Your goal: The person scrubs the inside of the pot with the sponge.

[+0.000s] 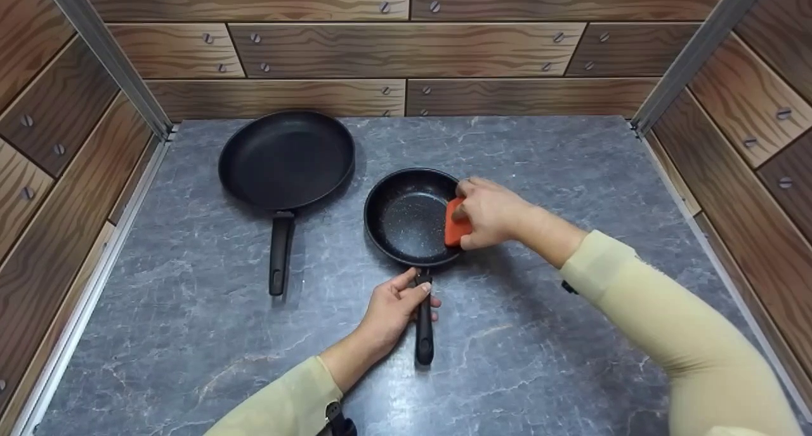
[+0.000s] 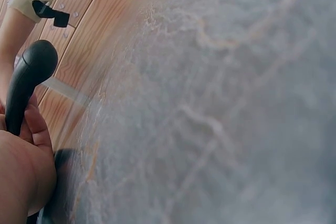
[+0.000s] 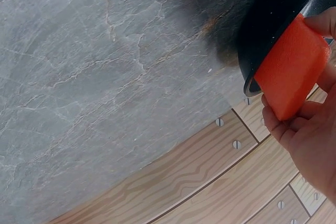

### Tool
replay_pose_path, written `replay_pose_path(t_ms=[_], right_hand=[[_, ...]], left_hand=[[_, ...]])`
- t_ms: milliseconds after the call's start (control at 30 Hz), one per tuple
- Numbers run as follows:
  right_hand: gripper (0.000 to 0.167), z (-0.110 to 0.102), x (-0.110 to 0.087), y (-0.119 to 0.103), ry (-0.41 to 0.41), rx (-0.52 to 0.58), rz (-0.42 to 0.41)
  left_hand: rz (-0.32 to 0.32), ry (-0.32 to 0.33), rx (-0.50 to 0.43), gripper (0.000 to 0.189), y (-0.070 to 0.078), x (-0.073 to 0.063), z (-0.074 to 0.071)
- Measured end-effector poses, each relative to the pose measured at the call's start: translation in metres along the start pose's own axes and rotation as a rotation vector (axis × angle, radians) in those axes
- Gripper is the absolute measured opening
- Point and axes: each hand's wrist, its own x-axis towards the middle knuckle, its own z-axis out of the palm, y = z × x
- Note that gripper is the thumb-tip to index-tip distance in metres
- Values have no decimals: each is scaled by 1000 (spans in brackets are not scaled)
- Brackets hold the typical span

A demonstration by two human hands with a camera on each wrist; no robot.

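A small black speckled frying pan [image 1: 412,223] sits at the middle of the table, its handle [image 1: 424,334] pointing toward me. My left hand [image 1: 394,309] grips that handle close to the pan's rim, thumb on top and fingers underneath. In the left wrist view the handle's rounded end [image 2: 39,61] sticks out past the palm. With my right hand [image 1: 491,214] I pinch an orange-red sponge [image 1: 454,223] against the pan's right inner wall. The right wrist view shows the sponge [image 3: 294,69] between thumb and fingers, lying across the rim.
A larger black frying pan [image 1: 288,160] lies at the back left, its handle [image 1: 279,255] toward me. The grey marbled tabletop [image 1: 190,334] is bounded by wood-patterned walls [image 1: 406,49] at the back and both sides, with metal posts [image 1: 688,55] at the corners.
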Motion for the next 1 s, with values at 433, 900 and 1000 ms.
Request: replay_pose_path(t_ms=[433,900,1000], right_hand=[[43,4,-3,-6,-7,91,2],[42,8,-7,-11,13,207,-14],[44,10,-8,-13,15,225,-7]], left_hand=[[1,1,-1,72,0,0,0],[7,-5,2,72,1,1,0],[6,-7,3,72,0,0,0]])
